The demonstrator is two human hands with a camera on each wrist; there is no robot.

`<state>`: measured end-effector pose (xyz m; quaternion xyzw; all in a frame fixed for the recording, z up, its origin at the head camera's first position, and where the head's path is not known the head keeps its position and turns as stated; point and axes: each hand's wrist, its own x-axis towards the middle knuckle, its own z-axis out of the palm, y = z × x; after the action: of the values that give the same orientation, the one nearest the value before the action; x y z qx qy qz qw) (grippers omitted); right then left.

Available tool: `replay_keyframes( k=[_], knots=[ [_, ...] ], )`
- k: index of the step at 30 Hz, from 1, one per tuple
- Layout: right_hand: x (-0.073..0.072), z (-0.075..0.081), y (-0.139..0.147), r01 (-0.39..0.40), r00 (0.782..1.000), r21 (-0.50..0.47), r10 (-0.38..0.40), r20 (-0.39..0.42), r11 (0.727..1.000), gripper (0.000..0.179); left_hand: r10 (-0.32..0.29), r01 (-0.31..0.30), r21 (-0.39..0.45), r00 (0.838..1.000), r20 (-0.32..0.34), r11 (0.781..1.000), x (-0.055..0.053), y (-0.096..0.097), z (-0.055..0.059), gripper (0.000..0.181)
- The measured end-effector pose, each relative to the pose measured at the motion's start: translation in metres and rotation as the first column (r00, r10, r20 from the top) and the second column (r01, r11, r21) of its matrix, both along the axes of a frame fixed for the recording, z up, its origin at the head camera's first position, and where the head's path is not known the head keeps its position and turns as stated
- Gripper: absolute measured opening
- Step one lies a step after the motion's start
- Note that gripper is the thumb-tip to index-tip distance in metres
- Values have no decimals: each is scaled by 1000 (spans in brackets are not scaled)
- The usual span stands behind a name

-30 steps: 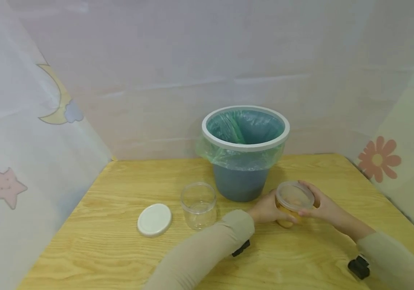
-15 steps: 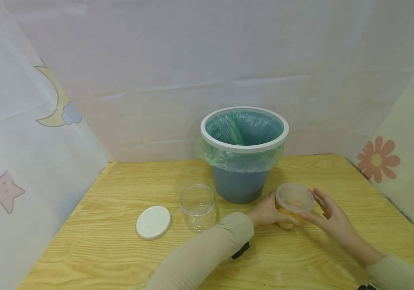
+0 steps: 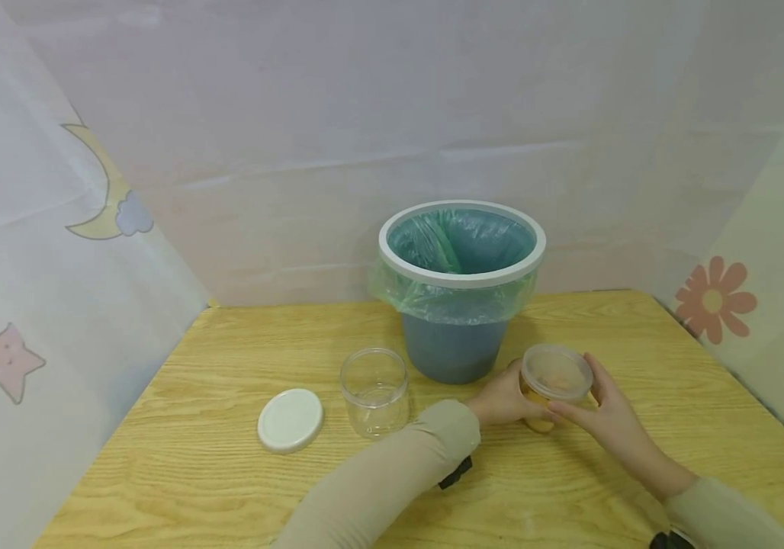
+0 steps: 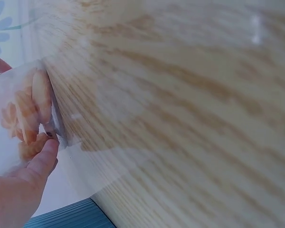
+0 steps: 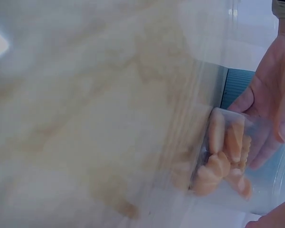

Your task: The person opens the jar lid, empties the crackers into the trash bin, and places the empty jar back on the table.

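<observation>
A clear jar (image 3: 534,398) holding several orange-brown biscuit-like pieces stands on the table at the right, capped by a translucent lid (image 3: 557,371). My left hand (image 3: 504,398) grips the jar low on its left side. On the other side, my right hand (image 3: 612,415) holds the lid's rim between thumb and fingers. The left wrist view shows the pieces (image 4: 26,111) through the jar wall, with the left hand (image 4: 19,194) below them. In the right wrist view the left palm (image 5: 273,90) lies behind the jar (image 5: 228,152); little of the right hand (image 5: 275,216) shows.
Behind the hands stands a blue-grey bin (image 3: 457,347) with a green bag liner and white rim. An uncovered clear jar (image 3: 374,404) stands left of my left hand. Farther left, a white round lid (image 3: 290,421) lies flat on the wooden table (image 3: 193,473).
My right hand first came away from the lid to the right with fingers spread, then moved back and took its rim again. The left hand has kept its hold on the jar.
</observation>
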<state>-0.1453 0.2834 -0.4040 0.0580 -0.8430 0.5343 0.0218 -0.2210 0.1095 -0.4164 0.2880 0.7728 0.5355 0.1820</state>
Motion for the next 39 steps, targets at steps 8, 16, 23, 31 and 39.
replay_keyframes(
  k=[8, 16, 23, 31, 39],
  knots=[
    [-11, -2, -3, 21, 1000, -5, -21, 6, 1000, 107, -29, 29, 23, 1000, -7, 999, -2, -1, 0, 79],
    [-17, -3, 2, -10, 1000, -15, 10, 12, 1000, 107, -108, 111, 114, 994, -29, 987, -4, -2, 3, 77],
    [-17, -5, 10, -56, 998, -73, 58, 31, 996, 106, -138, 148, 130, 987, -77, 980, -4, 0, 2, 77],
    [-6, -4, 8, 20, 997, -35, -23, -75, 999, 103, -87, 93, 114, 995, -55, 989, -2, 1, 1, 77],
    [8, -3, 5, 117, 988, 40, -113, -103, 992, 90, -104, 113, 133, 992, -75, 985, -2, 2, 1, 76]
  ],
)
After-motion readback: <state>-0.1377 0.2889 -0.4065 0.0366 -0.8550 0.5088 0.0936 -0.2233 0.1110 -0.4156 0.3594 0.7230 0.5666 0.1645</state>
